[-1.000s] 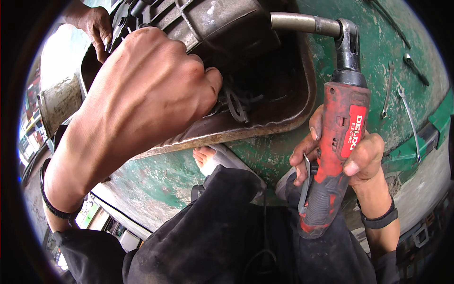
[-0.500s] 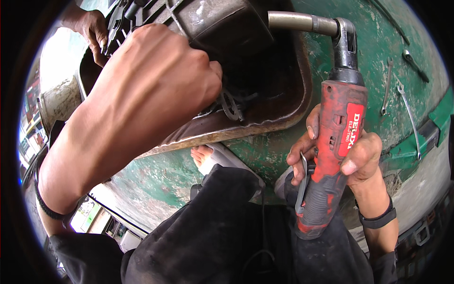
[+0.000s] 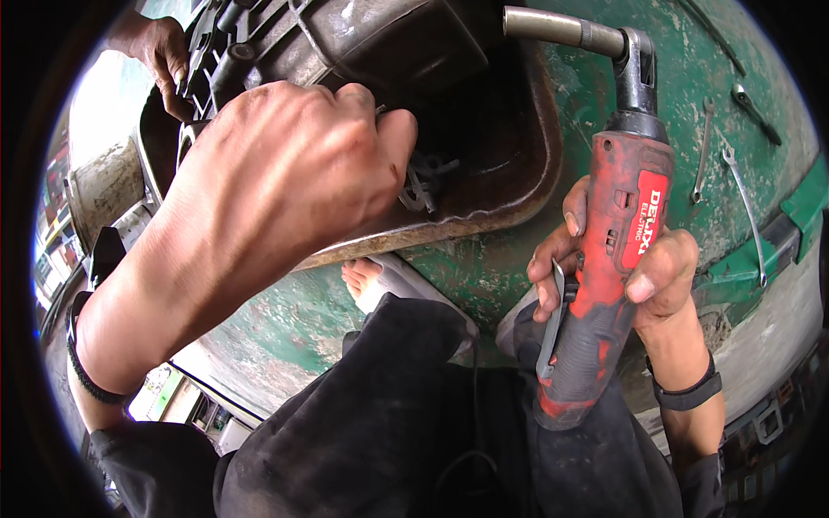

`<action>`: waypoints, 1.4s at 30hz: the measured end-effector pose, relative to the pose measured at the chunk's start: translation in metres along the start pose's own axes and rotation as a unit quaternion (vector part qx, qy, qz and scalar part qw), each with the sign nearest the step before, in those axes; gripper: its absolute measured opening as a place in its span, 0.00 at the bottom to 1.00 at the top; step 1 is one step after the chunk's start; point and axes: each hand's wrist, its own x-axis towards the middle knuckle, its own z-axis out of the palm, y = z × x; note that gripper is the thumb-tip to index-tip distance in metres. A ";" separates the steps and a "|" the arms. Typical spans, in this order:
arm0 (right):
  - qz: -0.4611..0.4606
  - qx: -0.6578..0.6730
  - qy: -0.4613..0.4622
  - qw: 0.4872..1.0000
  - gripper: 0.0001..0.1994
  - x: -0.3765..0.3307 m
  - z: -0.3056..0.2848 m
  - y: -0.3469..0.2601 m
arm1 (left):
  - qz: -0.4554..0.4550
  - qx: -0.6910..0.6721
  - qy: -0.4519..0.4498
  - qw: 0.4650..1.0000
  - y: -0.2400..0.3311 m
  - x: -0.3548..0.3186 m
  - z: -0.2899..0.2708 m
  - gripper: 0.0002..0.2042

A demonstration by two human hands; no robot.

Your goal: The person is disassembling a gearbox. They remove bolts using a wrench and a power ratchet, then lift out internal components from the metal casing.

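My left hand point(image 3: 302, 155) is closed, its back toward me, above the near side of a dark metal pan point(image 3: 479, 226). Its fingertips are hidden; a tiny bit of something shows by the thumb, too small to name. Past it, a grimy metal engine part point(image 3: 406, 43) with ribs lies in the pan. Several bolt-like metal pieces point(image 3: 420, 186) rest at the pan's bottom beside my left hand. In my right hand point(image 3: 661, 281) is a red and black cordless ratchet wrench point(image 3: 617, 233), held upright. A long socket point(image 3: 561, 28) on its head points left, over the pan's right rim.
Another person's hand point(image 3: 166, 65) touches the engine part's far left. On the worn green surface point(image 3: 596, 104) at right lie two combination wrenches point(image 3: 747, 207), a black-handled tool point(image 3: 757, 114) and a long dark rod point(image 3: 712, 36). A dirty pale bucket point(image 3: 105, 186) stands at left.
My left hand has dropped a little toward me, uncovering more of the engine part. The ratchet wrench has shifted slightly, still in my right hand.
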 end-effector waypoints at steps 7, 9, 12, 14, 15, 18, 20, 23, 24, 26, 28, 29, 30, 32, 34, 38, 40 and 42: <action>-0.010 0.007 -0.025 1.000 0.35 -0.003 -0.005 -0.001 | -0.050 -0.409 0.130 0.902 -0.010 -0.010 -0.014 0.10; -0.019 -0.008 -0.049 0.999 0.35 -0.003 -0.002 -0.003 | -0.092 -0.521 0.198 0.825 -0.008 -0.025 -0.024 0.11; -0.030 -0.026 -0.142 0.989 0.34 0.000 0.009 -0.008 | -0.154 -0.641 0.294 0.692 0.010 -0.033 -0.020 0.13; -0.056 -0.047 -0.148 0.986 0.34 -0.001 0.023 -0.008 | -0.116 -0.680 0.315 0.652 0.026 -0.029 -0.008 0.13; -0.048 -0.081 -0.128 0.987 0.34 -0.003 0.031 -0.008 | -0.107 -0.667 0.314 0.667 0.035 -0.025 -0.001 0.12; -0.116 -0.265 -0.019 0.957 0.32 -0.004 0.052 -0.002 | -0.111 -0.622 0.327 0.703 0.059 -0.018 0.012 0.12; -0.121 -0.318 0.111 0.934 0.30 -0.002 0.062 0.003 | -0.110 -0.547 0.358 0.749 0.067 -0.017 0.015 0.15; -0.096 -0.355 0.196 0.909 0.30 0.002 0.068 0.008 | -0.139 -0.540 0.337 0.759 0.075 -0.016 0.016 0.17; -0.068 -0.358 0.220 0.905 0.30 0.003 0.068 0.009 | -0.148 -0.554 0.350 0.741 0.078 -0.016 0.016 0.20; -0.057 -0.359 0.228 0.903 0.29 0.003 0.068 0.013 | -0.133 -0.612 0.354 0.694 0.080 -0.016 0.018 0.22; -0.067 -0.355 0.223 0.905 0.29 0.001 0.067 0.017 | -0.121 -0.665 0.317 0.665 0.078 -0.019 0.021 0.24; -0.068 -0.354 0.225 0.905 0.29 0.000 0.066 0.018 | -0.113 -0.694 0.310 0.640 0.076 -0.020 0.022 0.21; -0.070 -0.353 0.225 0.906 0.29 -0.001 0.066 0.020 | -0.106 -0.733 0.282 0.610 0.073 -0.025 0.022 0.21; -0.067 -0.348 0.216 0.910 0.30 -0.003 0.066 0.021 | -0.099 -0.785 0.211 0.573 0.067 -0.033 0.020 0.19; -0.055 -0.341 0.196 0.918 0.30 -0.003 0.067 0.023 | -0.114 -0.814 0.160 0.547 0.065 -0.039 0.018 0.17; -0.069 -0.317 0.173 0.930 0.29 -0.002 0.068 0.030 | -0.206 -0.876 0.113 0.422 0.077 -0.046 0.024 0.16; -0.071 -0.304 0.149 0.938 0.30 -0.001 0.064 0.033 | -0.276 -0.854 0.141 0.417 0.081 -0.067 0.036 0.17; -0.102 -0.281 0.132 0.945 0.29 -0.004 0.059 0.033 | -0.345 -0.830 0.196 0.391 0.088 -0.104 0.054 0.19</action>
